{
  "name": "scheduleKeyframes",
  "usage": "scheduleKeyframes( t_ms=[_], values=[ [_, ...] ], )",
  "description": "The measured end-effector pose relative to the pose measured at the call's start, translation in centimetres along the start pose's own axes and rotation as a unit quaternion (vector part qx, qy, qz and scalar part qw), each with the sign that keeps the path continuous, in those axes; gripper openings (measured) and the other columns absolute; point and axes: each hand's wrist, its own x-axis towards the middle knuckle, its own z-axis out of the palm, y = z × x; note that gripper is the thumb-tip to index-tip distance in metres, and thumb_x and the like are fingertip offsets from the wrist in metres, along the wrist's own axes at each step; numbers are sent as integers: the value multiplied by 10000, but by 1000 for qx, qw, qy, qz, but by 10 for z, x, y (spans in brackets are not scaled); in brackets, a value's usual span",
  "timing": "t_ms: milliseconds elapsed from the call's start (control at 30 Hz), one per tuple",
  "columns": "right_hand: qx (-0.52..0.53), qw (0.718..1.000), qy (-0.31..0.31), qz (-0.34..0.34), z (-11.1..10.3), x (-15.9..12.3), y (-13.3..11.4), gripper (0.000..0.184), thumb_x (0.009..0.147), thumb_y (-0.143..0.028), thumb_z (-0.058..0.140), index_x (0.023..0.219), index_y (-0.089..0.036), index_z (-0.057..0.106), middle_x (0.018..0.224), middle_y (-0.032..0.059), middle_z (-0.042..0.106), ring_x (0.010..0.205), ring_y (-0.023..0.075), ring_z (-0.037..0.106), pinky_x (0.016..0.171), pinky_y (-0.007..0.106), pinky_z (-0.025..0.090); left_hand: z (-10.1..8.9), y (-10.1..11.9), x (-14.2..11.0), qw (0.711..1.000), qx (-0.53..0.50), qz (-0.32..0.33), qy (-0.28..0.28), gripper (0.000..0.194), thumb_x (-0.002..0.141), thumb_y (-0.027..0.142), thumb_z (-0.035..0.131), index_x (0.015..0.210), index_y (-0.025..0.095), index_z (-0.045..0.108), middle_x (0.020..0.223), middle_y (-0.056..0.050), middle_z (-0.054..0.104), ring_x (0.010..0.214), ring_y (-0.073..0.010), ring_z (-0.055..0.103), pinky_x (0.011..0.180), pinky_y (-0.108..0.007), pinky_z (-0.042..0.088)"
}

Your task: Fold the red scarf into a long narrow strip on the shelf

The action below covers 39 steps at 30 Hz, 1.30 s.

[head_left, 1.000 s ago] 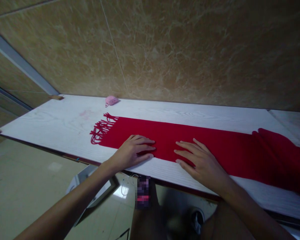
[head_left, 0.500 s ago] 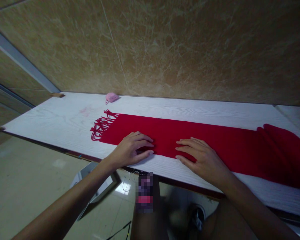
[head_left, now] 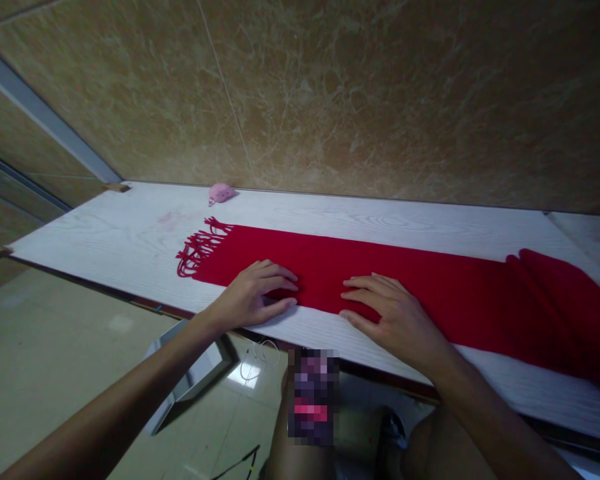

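Note:
A red scarf (head_left: 320, 267) lies lengthwise along the white table (head_left: 130, 227), flat through its middle and fringed at the left end. Towards the right its cloth bunches into raised folds and runs off past the frame edge. My left hand (head_left: 257, 293) rests on the scarf's near edge, fingers spread and pointing right. Facing it, my right hand (head_left: 393, 310) lies on the same edge with its fingers apart. A stretch of red cloth shows between the two hands, and neither hand grips it.
A small pink plush toy (head_left: 221, 193) sits at the back of the table near the marbled wall (head_left: 330, 100). Below the table's front edge are a white box (head_left: 197, 363), a white cable (head_left: 260, 360) and a pixelated object (head_left: 311, 397) by my legs.
The view has shifted slightly, so the table, scarf and hands sit a little further left. Both hands keep their places on the scarf, which looks unchanged.

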Motion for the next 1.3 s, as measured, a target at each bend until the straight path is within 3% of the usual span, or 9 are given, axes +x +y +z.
scheduleKeyframes(
  t_ms=[500,833,967,1067,1167,1300],
  values=[
    [14,1000,6,8,3,-1,1,223,942,-263,729,1162,-248,764,1279,60,724,1205,242,657,1133,524,481,-1,-1,2,1000,8,7,-8,176,994,330,658,1104,219,739,1199,-56,746,1095,-196,687,962,-374,521],
    [28,999,34,-19,3,-1,0,157,984,-171,642,1034,-232,778,1191,39,750,1140,208,672,1063,472,519,-1,-1,1,999,10,37,10,117,991,240,660,1052,225,759,1159,-43,758,1035,-176,694,888,-343,541],
    [31,999,36,-17,0,-1,-2,146,981,-190,659,1080,-213,763,1195,49,745,1129,211,665,1050,458,505,-2,-1,0,999,3,31,14,134,984,248,669,1084,221,755,1178,-54,747,1051,-180,685,913,-346,538],
    [36,998,45,-25,-4,-1,-6,119,989,-210,657,1051,-203,758,1170,61,732,1077,210,651,965,412,500,-2,0,-1,999,10,23,29,123,980,269,674,1055,220,759,1098,-49,745,996,-181,673,886,-348,526],
    [33,999,33,-26,-8,-2,-9,134,1007,-222,633,964,-218,760,996,40,707,906,188,615,821,368,455,-3,1,0,1000,5,13,21,119,977,285,673,995,214,767,965,-35,727,887,-168,654,813,-329,515],
    [30,999,-2,-16,-8,-1,-8,134,1011,-223,631,997,-235,763,946,21,691,857,171,592,800,361,402,-2,0,0,1000,-21,-1,-5,152,975,329,683,1037,223,773,992,-46,707,921,-175,653,830,-335,525]
  ],
)
